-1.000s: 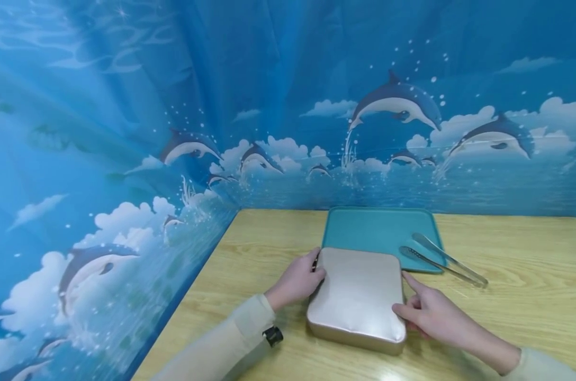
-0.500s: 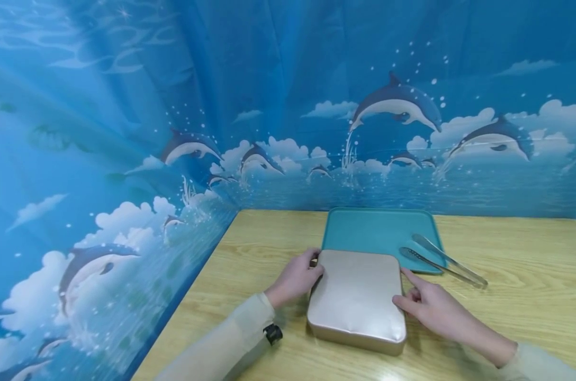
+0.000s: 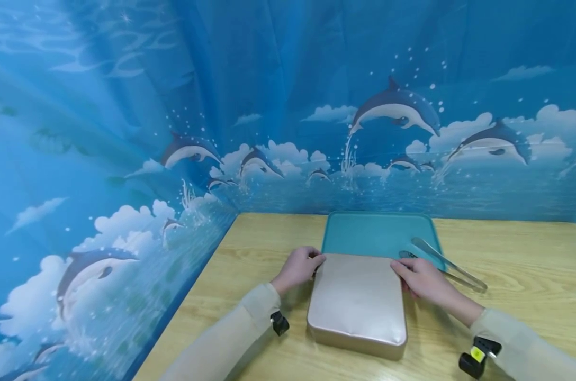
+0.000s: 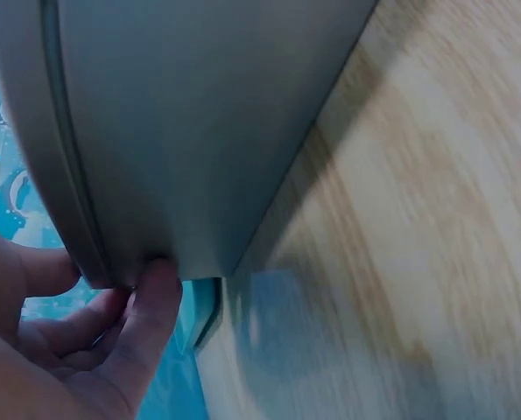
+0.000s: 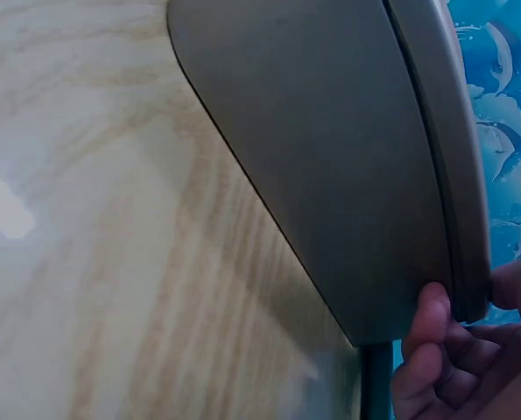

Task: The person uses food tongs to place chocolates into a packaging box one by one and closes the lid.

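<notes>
A square rose-gold metal tin (image 3: 359,304) with rounded corners lies flat on the table, its lid (image 5: 453,149) on and a dark seam running below the lid's edge. My left hand (image 3: 297,269) pinches the lid's rim at the far left corner, thumb over the top edge and fingertips (image 4: 161,273) against the side wall just under the seam. At the far right corner, my right hand (image 3: 423,280) holds the rim the same way, with curled fingers (image 5: 431,317) below it. The inside of the tin is hidden.
Behind the tin, a teal tray (image 3: 364,233) lies against the dolphin-print curtain (image 3: 288,106). Metal tongs (image 3: 450,263) rest across its right edge onto the wood-grain table (image 3: 531,264), partly behind my right hand. A black wrist device (image 3: 280,323) sits on each sleeve.
My right hand has moved from the middle of the right side to the far right corner. The left hand has shifted slightly along the far left corner. The tin stays in place.
</notes>
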A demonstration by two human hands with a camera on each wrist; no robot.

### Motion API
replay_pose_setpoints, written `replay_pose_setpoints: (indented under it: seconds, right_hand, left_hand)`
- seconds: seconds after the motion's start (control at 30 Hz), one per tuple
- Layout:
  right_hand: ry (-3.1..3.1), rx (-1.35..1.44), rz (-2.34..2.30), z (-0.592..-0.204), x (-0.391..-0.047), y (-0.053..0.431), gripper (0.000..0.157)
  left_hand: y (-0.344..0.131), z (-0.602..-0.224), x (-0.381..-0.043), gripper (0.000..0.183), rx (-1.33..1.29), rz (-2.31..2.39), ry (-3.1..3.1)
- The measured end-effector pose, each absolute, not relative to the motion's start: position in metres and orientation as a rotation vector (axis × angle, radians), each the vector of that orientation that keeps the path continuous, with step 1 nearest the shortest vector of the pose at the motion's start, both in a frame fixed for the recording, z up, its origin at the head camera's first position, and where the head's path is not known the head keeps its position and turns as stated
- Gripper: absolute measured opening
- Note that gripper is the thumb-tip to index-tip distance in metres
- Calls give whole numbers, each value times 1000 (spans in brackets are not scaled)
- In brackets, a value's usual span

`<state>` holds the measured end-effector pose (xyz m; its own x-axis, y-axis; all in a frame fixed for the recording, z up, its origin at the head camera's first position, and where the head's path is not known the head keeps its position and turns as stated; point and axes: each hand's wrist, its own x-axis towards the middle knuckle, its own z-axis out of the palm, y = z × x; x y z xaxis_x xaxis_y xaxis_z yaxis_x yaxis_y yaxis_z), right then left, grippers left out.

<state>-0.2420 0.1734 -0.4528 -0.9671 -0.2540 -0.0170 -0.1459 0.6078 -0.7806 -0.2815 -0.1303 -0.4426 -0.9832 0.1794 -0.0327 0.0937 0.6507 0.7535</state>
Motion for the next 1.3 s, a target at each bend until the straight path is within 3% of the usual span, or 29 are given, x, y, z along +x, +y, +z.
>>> replay_pose_setpoints:
  seconds: [0.57, 0.67, 0.83, 0.97, 1.07, 1.3]
  right_hand:
    - [2676, -279, -1317, -456, -247, 173, 33]
    - [2672, -252, -1313, -457, -245, 174, 39]
    - [2635, -234, -1311, -454, -232, 177, 63]
    - [2611, -255, -1267, -449, -213, 181, 54]
    - [2582, -297, -1175, -446, -196, 184, 47]
    - [2479, -483, -1104, -449, -160, 183, 51]
  left_hand:
    - [-126, -448, -283, 23, 168, 1331, 2752]
    - [-127, -448, -283, 25, 171, 1348, 2730]
    - [-135, -447, -273, 32, 175, 1352, 2655]
    - [-147, -440, -255, 35, 219, 1275, 2593]
    - [-155, -434, -240, 42, 254, 1163, 2545]
    - [-169, -428, -210, 78, 336, 1033, 2341]
